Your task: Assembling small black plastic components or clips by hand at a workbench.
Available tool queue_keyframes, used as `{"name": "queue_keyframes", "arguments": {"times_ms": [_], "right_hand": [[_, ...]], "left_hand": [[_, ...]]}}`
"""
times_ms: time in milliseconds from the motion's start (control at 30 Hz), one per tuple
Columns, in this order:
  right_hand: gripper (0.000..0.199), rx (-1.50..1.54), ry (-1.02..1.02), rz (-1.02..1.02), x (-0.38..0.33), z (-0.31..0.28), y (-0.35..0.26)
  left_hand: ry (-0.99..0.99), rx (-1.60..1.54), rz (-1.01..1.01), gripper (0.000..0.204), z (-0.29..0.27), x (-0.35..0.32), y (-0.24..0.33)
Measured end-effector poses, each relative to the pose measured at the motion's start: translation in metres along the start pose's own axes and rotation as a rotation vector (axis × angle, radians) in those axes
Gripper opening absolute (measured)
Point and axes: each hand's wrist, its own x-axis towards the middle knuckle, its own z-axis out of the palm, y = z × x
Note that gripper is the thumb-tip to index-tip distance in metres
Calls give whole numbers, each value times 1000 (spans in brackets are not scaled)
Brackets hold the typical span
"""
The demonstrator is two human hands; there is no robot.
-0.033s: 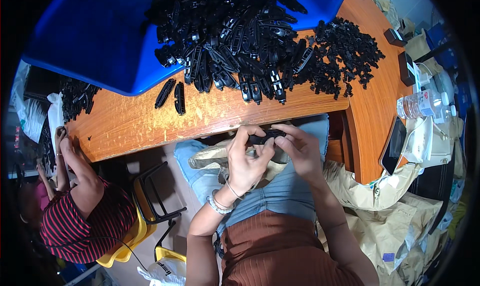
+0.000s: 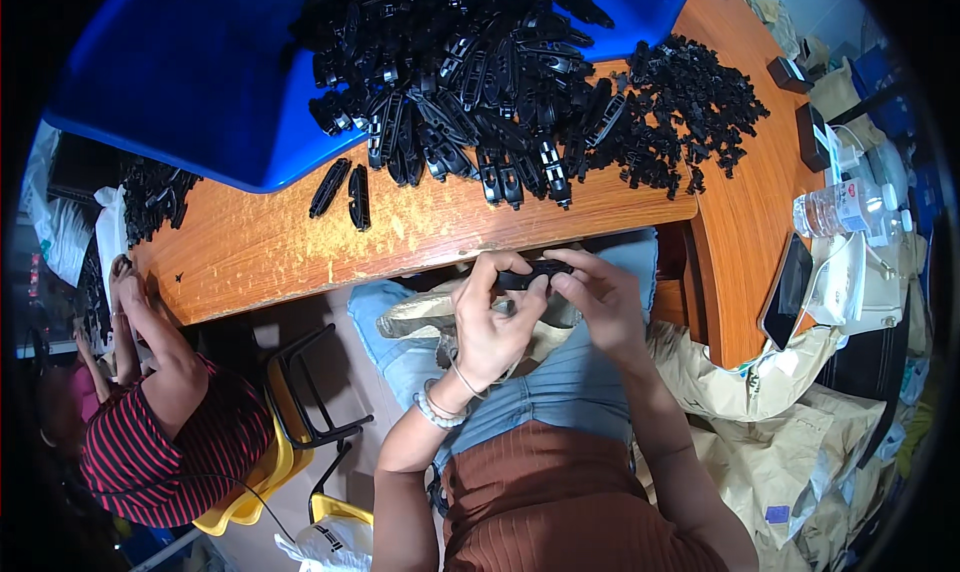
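Between my two hands, over my lap at the table's front edge, is a small elongated black plastic part (image 2: 520, 278). My left hand (image 2: 492, 317) pinches its left side between thumb and fingers. The fingertips of my right hand (image 2: 602, 302) close on its right end. Fingers cover much of the part, so its details are hidden. Just beyond, two similar black pieces (image 2: 345, 194) lie on the worn wooden table (image 2: 270, 237). A large heap of long black plastic parts (image 2: 460, 102) spills from a blue bin (image 2: 230, 82).
Small black pieces (image 2: 690, 112) are piled at the right of the heap. A phone (image 2: 787, 290) and a water bottle (image 2: 835, 210) are on the right side. Brown paper bags (image 2: 760, 452) lie below. At left, a person in a striped top (image 2: 175, 442) works beside a yellow chair (image 2: 250, 477).
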Motion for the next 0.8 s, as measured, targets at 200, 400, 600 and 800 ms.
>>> {"name": "queue_keyframes", "arguments": {"times_ms": [200,400,600,800], "right_hand": [[23,-229,-33,39,-5,-33,18],[20,-581,-122,-228,21,-51,17],[14,-1021,265,-643,89,-42,4],[12,-964,373,-652,79,-40,22]], "left_hand": [[16,211,40,12,-41,14,-33],[413,826,-35,29,-112,67,-78],[319,809,218,17,-90,58,-79],[305,797,305,17,-80,39,-71]]}}
